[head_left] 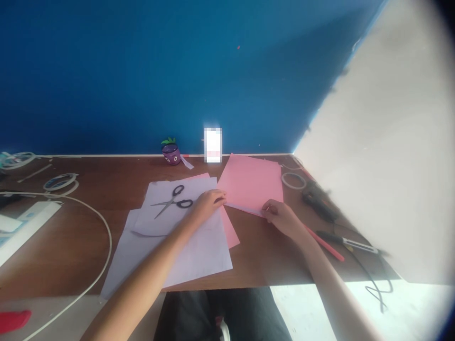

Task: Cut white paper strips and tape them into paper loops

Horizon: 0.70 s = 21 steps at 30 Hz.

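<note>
A pink sheet of paper (252, 182) lies slightly right of centre, with a thin pale strip along its near edge. My left hand (210, 201) has its fingers closed at the sheet's near left corner. At the near right corner, my right hand (279, 215) pinches the edge between thumb and fingers. White sheets of paper (199, 258) lie under my left forearm, with another pink sheet (230, 229) partly showing beneath them. Scissors with black handles (173, 202) rest spread open on the white paper, left of my left hand.
A purple cup (171, 154) and a bright, blurred-out screen (213, 145) stand by the blue wall. On the right are a tape roll (293, 180), a dark glue gun (320, 203), a red stick (329, 246) and a cutter knife (350, 243). A white power strip (31, 227) and cables lie left.
</note>
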Each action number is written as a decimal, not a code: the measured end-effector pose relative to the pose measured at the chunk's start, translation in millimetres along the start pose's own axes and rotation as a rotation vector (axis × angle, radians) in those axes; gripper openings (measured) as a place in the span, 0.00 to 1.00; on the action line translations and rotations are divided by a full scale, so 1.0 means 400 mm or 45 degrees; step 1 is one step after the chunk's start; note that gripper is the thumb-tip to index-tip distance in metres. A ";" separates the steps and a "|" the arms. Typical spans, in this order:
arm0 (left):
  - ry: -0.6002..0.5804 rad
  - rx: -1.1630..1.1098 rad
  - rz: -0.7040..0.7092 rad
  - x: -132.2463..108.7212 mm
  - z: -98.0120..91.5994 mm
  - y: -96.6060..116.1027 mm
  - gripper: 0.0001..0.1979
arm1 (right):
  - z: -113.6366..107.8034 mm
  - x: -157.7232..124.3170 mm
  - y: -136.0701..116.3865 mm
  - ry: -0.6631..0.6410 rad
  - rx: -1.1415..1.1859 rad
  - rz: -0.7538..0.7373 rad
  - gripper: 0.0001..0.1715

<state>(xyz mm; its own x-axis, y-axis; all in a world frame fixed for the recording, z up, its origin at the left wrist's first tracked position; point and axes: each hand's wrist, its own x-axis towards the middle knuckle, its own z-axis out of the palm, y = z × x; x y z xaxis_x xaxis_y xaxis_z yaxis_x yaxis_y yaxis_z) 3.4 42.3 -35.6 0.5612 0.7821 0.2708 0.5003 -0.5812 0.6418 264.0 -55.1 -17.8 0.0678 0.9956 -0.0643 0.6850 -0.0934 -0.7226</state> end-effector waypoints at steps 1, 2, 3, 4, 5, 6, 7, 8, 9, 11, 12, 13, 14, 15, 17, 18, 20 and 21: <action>-0.001 0.007 -0.008 0.000 0.000 0.001 0.08 | 0.000 0.000 0.000 0.005 -0.007 -0.002 0.07; -0.001 0.014 -0.016 0.001 0.000 0.003 0.08 | 0.001 -0.001 0.000 0.012 -0.019 -0.003 0.07; 0.002 0.022 -0.024 0.001 0.001 0.004 0.08 | 0.001 -0.001 -0.001 0.021 -0.035 -0.003 0.07; 0.008 0.029 -0.029 0.001 0.001 0.005 0.07 | 0.001 -0.001 -0.002 0.029 -0.052 0.000 0.06; 0.014 0.035 -0.032 0.001 0.002 0.005 0.07 | 0.002 -0.001 -0.002 0.030 -0.069 0.004 0.06; 0.021 0.038 -0.034 0.002 0.003 0.006 0.06 | 0.002 -0.001 -0.003 0.031 -0.082 0.007 0.06; 0.029 0.041 -0.036 0.002 0.004 0.006 0.06 | 0.002 0.000 -0.004 0.030 -0.092 0.009 0.06; 0.035 0.043 -0.038 0.002 0.004 0.007 0.06 | 0.002 0.000 -0.004 0.028 -0.098 0.008 0.06; 0.037 0.043 -0.040 0.002 0.004 0.007 0.06 | 0.002 0.000 -0.004 0.028 -0.103 0.005 0.06; 0.033 0.041 -0.038 0.002 0.003 0.009 0.06 | 0.003 0.000 -0.003 0.034 -0.112 -0.001 0.06; 0.032 0.038 -0.038 0.002 0.002 0.010 0.06 | 0.003 0.000 -0.002 0.038 -0.114 -0.001 0.06; 0.030 0.034 -0.039 0.002 0.002 0.011 0.06 | 0.004 0.000 -0.001 0.037 -0.114 -0.001 0.06; 0.031 0.028 -0.041 0.002 0.001 0.012 0.06 | 0.004 0.000 0.001 0.039 -0.114 0.001 0.06; 0.032 0.023 -0.045 0.002 0.000 0.013 0.06 | 0.005 -0.001 0.002 0.039 -0.113 0.004 0.06; 0.034 0.018 -0.053 0.002 0.000 0.015 0.06 | 0.006 -0.002 0.002 0.040 -0.117 0.011 0.06; 0.034 0.018 -0.055 0.002 0.000 0.015 0.06 | 0.006 -0.003 0.002 0.043 -0.124 0.014 0.06; 0.035 0.018 -0.057 0.001 0.001 0.015 0.06 | 0.007 -0.005 -0.001 0.055 -0.150 0.015 0.05; 0.036 0.017 -0.058 0.001 0.001 0.015 0.06 | 0.008 -0.006 -0.003 0.065 -0.168 0.014 0.05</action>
<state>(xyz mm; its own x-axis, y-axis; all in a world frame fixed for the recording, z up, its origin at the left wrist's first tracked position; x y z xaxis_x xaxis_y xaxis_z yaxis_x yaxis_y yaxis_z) 7.0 39.0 -31.9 0.5192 0.8136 0.2618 0.5336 -0.5478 0.6444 260.8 -57.3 -18.9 0.1103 0.9933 -0.0347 0.7730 -0.1077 -0.6252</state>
